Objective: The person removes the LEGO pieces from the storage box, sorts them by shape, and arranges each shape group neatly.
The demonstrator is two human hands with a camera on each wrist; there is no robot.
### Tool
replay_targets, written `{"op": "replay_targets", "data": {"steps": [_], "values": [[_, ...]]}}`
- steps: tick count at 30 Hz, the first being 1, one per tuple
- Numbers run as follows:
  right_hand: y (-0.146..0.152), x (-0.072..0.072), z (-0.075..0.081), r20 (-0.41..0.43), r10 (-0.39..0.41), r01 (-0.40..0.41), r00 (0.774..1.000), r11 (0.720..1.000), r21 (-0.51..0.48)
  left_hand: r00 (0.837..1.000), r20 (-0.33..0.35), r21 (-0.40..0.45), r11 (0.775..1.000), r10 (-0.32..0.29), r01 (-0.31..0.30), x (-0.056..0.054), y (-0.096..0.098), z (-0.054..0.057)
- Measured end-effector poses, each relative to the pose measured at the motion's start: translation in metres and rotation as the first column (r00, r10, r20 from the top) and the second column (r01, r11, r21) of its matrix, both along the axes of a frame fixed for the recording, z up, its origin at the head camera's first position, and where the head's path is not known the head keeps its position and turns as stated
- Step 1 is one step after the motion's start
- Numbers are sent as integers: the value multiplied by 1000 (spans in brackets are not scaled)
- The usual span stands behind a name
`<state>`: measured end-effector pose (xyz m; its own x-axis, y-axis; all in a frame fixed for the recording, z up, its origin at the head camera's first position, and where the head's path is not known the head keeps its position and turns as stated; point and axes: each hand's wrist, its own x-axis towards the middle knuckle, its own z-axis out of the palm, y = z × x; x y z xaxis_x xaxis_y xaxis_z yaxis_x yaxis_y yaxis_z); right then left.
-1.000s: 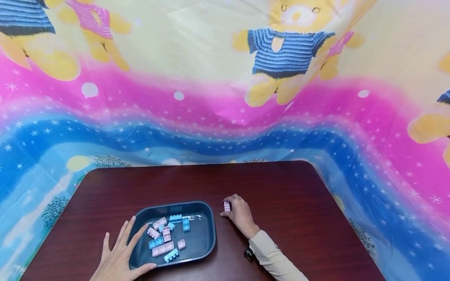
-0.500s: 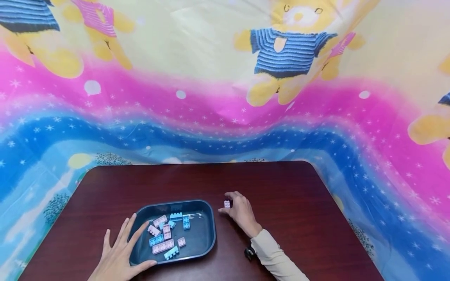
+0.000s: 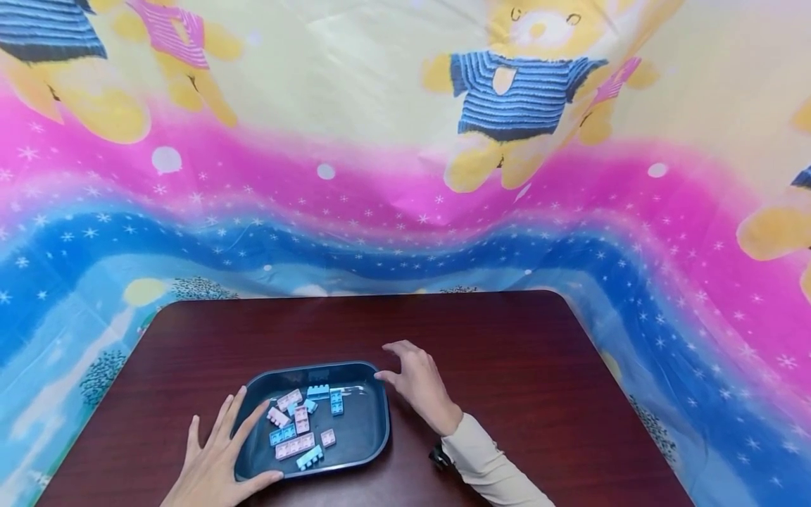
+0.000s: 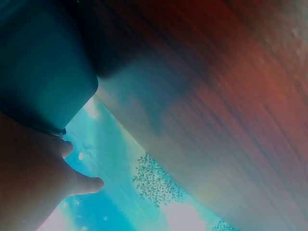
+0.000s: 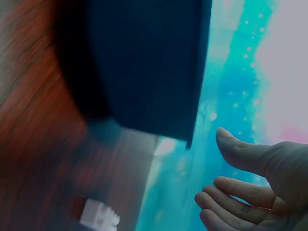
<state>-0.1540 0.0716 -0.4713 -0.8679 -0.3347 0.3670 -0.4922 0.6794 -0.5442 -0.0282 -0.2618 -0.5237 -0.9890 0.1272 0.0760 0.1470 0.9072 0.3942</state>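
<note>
A dark blue-grey tray [image 3: 376, 451] with pink and blue toy building bricks stands on the brown table. My left hand [image 3: 212, 451] rests at its left end, fingers spread and straight, thumb along the front rim. Just past the tray's right end, my right hand [image 3: 421, 384] is held with thumb and fingers apart and nothing between them. In the right wrist view, a pale pink brick [image 5: 98, 215] sits on the table beside the tray, below that hand [image 5: 255, 187]; in the head view the hand hides it. Inside the tray lie a long pink brick [image 3: 294, 446] and a small pink one [image 3: 327, 437].
More bricks in the tray include a blue brick [image 3: 310, 458] near the front and another blue brick [image 3: 336, 402] towards the right. The dark wooden table [image 3: 507, 338] has rounded far corners. A printed cloth [image 3: 380, 197] with bears hangs behind and around it.
My right hand has let go of the pink brick and moved left to the tray's right edge, its fingers spreading. The left hand has stayed at the tray.
</note>
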Motion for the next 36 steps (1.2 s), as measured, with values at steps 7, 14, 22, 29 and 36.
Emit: {"op": "replay_targets", "data": {"steps": [7,14,22,29,36], "values": [[-20,9,7,37,88,-90,995,994,57,1000,11,2,1000,3,-3,1,0,0],[-40,16,4,55,162,-166,985,983,81,1000,-2,-1,1000,-2,2,0,0,-2],[-57,12,-9,129,219,-236,967,962,136,1000,-8,3,1000,-7,7,-2,-1,-2],[-64,9,-28,166,239,-274,957,932,238,1000,9,2,1000,-7,7,-2,-1,-1],[-72,9,-34,151,238,-273,959,918,289,1000,17,-2,1000,-2,2,-1,-1,-1]]}}
